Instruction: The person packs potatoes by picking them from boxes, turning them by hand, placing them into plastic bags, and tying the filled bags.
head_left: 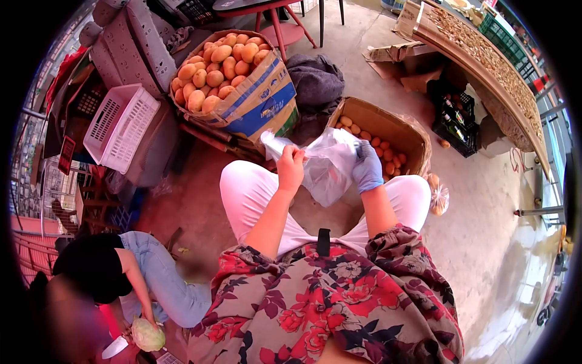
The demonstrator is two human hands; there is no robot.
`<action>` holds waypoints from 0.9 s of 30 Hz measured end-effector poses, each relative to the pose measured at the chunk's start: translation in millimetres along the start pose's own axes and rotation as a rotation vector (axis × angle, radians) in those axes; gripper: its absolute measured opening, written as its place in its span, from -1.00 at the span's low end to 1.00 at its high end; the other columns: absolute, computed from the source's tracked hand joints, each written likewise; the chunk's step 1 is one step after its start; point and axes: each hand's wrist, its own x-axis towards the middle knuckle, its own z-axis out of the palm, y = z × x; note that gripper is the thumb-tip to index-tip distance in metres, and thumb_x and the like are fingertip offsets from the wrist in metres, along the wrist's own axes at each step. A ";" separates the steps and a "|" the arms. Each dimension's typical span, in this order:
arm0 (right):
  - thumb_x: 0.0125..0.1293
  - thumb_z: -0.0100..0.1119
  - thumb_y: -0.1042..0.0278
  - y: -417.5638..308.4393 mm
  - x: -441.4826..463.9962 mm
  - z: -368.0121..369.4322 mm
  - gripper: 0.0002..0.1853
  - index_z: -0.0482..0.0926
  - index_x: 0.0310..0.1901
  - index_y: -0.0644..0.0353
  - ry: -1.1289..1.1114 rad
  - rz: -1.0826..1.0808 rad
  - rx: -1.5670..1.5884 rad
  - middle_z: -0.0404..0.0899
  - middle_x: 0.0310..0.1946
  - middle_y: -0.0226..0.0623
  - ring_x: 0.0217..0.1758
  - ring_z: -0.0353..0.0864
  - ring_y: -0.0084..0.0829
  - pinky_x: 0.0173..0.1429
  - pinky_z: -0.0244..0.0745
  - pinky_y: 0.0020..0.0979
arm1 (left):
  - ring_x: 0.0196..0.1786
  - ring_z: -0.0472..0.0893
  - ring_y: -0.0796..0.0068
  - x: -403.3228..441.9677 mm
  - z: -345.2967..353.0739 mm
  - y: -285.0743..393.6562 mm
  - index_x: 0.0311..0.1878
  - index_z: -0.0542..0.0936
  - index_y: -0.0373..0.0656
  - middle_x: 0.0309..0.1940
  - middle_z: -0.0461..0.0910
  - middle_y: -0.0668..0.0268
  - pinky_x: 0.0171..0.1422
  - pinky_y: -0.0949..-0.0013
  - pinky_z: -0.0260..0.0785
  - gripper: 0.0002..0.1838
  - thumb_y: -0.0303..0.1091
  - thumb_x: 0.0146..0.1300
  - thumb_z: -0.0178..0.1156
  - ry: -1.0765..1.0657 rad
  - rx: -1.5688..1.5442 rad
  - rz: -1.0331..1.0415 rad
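A thin translucent plastic bag [327, 170] stretches between my two hands above my knees. My bare left hand [291, 168] pinches its edge with closed fingers. On the other side, my right hand [367, 167] wears a bluish glove and is closed on the bag. Just beyond the bag, a cardboard box [394, 124] holds orange-yellow fruit [388, 155], partly hidden by my right hand and the bag. A taller cardboard box [267, 97], heaped with similar oval fruit [221, 64], stands ahead to the left.
At lower left, a person bends over a cabbage [148, 335], a knife [115, 347] near their hand. A pink-white crate [121, 127] stands left. Dark cloth [315, 79] lies between the boxes. Right are a bagged bundle [439, 197], a black crate [458, 124] and a long table [485, 67].
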 end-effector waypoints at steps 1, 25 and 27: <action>0.37 -0.05 0.25 -15.0 11.5 -20.2 -0.80 0.47 -0.33 0.17 -0.298 0.159 0.184 0.53 -0.45 -0.38 -0.37 0.51 -0.49 -0.12 0.48 -0.37 | -0.49 0.61 0.26 1.5 -3.8 -10.3 -0.38 0.38 -0.24 -0.60 0.56 0.17 -0.35 0.29 0.39 -0.84 -0.39 0.22 0.12 0.043 0.064 0.034; 0.11 0.12 0.33 -91.4 -88.4 66.9 -0.79 0.59 -0.20 0.10 -0.069 -0.629 -2.212 0.60 -0.25 -0.08 -0.17 0.59 -0.16 -0.07 0.48 -0.26 | -0.16 0.54 0.02 50.0 -24.8 46.3 -0.18 0.50 -0.12 -0.26 0.54 0.08 -0.07 0.11 0.38 -0.79 -0.45 0.16 -0.09 -0.159 0.599 0.339; 0.09 0.05 0.38 -105.9 -71.4 49.2 -0.75 0.59 -0.17 0.07 0.052 -0.634 -2.307 0.57 -0.22 -0.02 -0.13 0.56 -0.07 -0.05 0.47 -0.20 | -0.14 0.55 0.02 62.9 -49.4 31.1 -0.16 0.51 -0.13 -0.25 0.54 0.05 -0.05 0.11 0.38 -0.79 -0.40 0.15 -0.03 -0.155 0.769 0.252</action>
